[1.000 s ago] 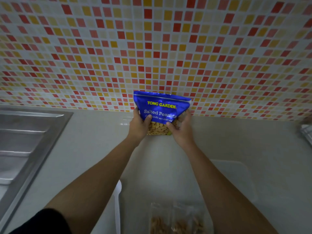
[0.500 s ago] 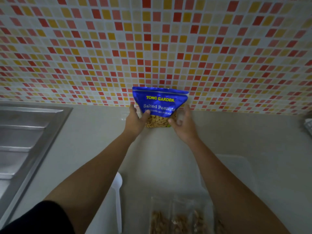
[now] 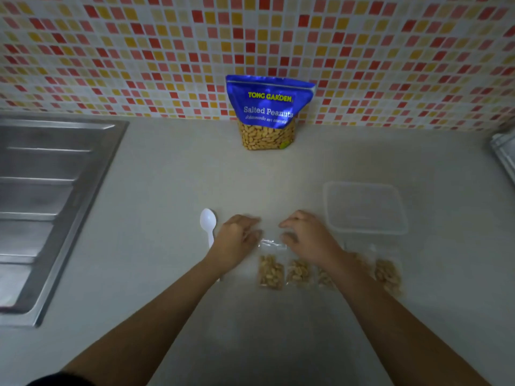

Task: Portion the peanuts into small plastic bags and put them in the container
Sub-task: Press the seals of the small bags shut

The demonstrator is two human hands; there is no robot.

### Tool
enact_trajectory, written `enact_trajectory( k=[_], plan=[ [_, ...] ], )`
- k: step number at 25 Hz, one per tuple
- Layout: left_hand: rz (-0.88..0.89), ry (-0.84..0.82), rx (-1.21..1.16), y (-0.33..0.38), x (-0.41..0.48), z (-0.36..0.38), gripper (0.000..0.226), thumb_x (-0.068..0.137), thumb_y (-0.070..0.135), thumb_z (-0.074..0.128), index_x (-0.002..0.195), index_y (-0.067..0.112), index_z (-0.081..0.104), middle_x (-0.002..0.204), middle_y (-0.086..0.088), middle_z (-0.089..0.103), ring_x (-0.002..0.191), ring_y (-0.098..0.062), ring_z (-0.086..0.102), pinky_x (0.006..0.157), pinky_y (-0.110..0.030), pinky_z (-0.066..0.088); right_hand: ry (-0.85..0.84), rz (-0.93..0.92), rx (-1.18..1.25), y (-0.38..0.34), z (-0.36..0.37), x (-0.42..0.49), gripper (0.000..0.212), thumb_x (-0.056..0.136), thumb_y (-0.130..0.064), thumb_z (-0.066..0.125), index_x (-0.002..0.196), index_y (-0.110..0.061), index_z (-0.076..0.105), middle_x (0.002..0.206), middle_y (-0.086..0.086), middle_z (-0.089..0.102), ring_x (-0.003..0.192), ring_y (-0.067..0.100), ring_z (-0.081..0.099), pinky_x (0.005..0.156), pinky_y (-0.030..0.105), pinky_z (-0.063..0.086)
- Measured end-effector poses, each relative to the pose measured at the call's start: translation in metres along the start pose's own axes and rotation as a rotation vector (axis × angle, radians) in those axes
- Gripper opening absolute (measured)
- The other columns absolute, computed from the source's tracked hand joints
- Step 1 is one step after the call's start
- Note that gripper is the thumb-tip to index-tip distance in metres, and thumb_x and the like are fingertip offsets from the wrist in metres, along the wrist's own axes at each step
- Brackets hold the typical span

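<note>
The blue Salted Peanuts pouch [image 3: 267,112] stands upright on the counter against the tiled wall, with no hand on it. Several small clear bags of peanuts [image 3: 271,271] lie in a row near the front, one of them partly under my right forearm. My left hand [image 3: 237,240] and my right hand [image 3: 309,238] hover with curled fingers at the two top corners of the leftmost small bag. Motion blur hides whether they pinch it. The clear plastic container [image 3: 365,207] sits just right of my right hand with nothing visible inside.
A white plastic spoon [image 3: 208,224] lies just left of my left hand. A steel sink drainboard [image 3: 50,196] fills the left side. Part of a light-coloured object [image 3: 504,151] shows at the right edge.
Both hands let go of the peanut pouch, which now stands against the wall, and came back toward me to the row of small bags. The camera tilted down.
</note>
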State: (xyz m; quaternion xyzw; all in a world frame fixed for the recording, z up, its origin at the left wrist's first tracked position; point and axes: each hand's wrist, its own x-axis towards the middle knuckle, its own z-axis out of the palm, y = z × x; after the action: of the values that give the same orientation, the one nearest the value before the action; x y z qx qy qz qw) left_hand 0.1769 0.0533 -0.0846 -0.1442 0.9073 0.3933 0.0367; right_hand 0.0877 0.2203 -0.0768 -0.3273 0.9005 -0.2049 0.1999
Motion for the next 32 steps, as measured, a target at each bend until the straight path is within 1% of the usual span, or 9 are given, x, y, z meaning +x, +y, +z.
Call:
enact_trajectory(
  k=[3,6,10,15,18,21,26,28,32],
  plan=[
    [0.076,-0.058,0.120,-0.008,-0.012,0.019,0.040,0.082,0.020,0.068,0.119,0.006,0.061,0.116,-0.017,0.056,0.104,-0.029,0.058,0.091,-0.021,0.037,-0.050,0.017,-0.084,-0.001,0.015,-0.007,0.036,0.080,-0.024,0.068,0.113,-0.011,0.065,0.116,0.007,0.054,0.116,0.024,0.044,0.101,0.028,0.035],
    [0.109,-0.006,0.137,-0.006,-0.016,0.029,0.030,0.075,0.011,0.072,0.102,-0.001,0.065,0.102,-0.020,0.057,0.091,-0.034,0.057,0.082,-0.025,0.039,0.041,-0.067,-0.112,-0.005,0.022,-0.014,0.014,0.076,-0.011,0.066,0.090,-0.011,0.068,0.113,0.009,0.055,0.111,0.027,0.046,0.095,0.031,0.038],
    [0.048,0.111,-0.122,-0.003,-0.026,0.025,0.009,0.078,0.003,0.066,0.075,0.010,0.061,0.074,-0.005,0.063,0.069,-0.023,0.058,0.063,-0.014,0.037,0.200,-0.123,-0.005,-0.010,0.029,-0.026,0.005,0.078,-0.010,0.059,0.082,-0.012,0.061,0.092,0.007,0.064,0.089,0.025,0.056,0.077,0.033,0.044],
    [-0.201,-0.040,-0.806,-0.003,-0.042,0.009,0.018,0.086,0.000,0.060,0.082,0.017,0.055,0.056,0.009,0.065,0.058,-0.006,0.059,0.059,-0.019,0.049,0.332,0.223,0.753,-0.025,0.037,-0.038,0.013,0.082,-0.014,0.068,0.088,-0.023,0.060,0.073,-0.005,0.068,0.063,0.001,0.060,0.065,0.013,0.045],
    [-0.211,-0.064,-0.952,-0.001,-0.047,-0.001,0.017,0.087,-0.003,0.057,0.088,0.014,0.058,0.062,0.006,0.066,0.062,-0.008,0.064,0.059,-0.021,0.052,0.343,0.335,1.160,-0.038,0.048,-0.044,0.010,0.085,-0.011,0.064,0.083,-0.021,0.065,0.076,-0.004,0.070,0.068,0.003,0.064,0.072,0.021,0.050],
    [-0.155,-0.074,-0.731,0.004,-0.051,-0.014,0.008,0.088,0.008,0.060,0.094,0.013,0.061,0.074,0.001,0.064,0.065,-0.009,0.061,0.056,-0.017,0.049,0.400,0.345,1.222,-0.049,0.058,-0.049,0.011,0.086,-0.010,0.064,0.079,-0.018,0.067,0.067,-0.005,0.070,0.064,0.005,0.064,0.068,0.025,0.051],
    [0.112,-0.030,-0.245,0.008,-0.051,-0.022,0.006,0.086,0.015,0.065,0.085,0.010,0.066,0.072,0.003,0.063,0.053,-0.002,0.053,0.055,-0.013,0.042,0.478,0.331,1.075,-0.064,0.072,-0.055,0.008,0.086,-0.016,0.065,0.081,-0.022,0.067,0.078,0.003,0.071,0.072,0.013,0.066,0.070,0.030,0.053],
    [0.145,-0.057,-0.130,0.009,-0.050,-0.023,0.007,0.087,0.015,0.062,0.087,0.010,0.067,0.078,0.002,0.060,0.061,-0.001,0.054,0.059,-0.011,0.039,0.536,0.323,1.012,-0.068,0.076,-0.058,0.007,0.087,-0.012,0.064,0.083,-0.017,0.066,0.074,0.000,0.069,0.066,0.006,0.063,0.065,0.022,0.051],
    [0.226,-0.058,0.183,0.011,-0.048,-0.019,0.015,0.092,0.027,0.053,0.093,0.015,0.062,0.089,0.006,0.057,0.088,-0.013,0.055,0.066,-0.026,0.037,0.632,0.291,0.873,-0.074,0.081,-0.061,0.012,0.087,-0.007,0.061,0.081,-0.017,0.063,0.070,-0.007,0.064,0.064,0.005,0.059,0.061,0.017,0.047]
  ],
)
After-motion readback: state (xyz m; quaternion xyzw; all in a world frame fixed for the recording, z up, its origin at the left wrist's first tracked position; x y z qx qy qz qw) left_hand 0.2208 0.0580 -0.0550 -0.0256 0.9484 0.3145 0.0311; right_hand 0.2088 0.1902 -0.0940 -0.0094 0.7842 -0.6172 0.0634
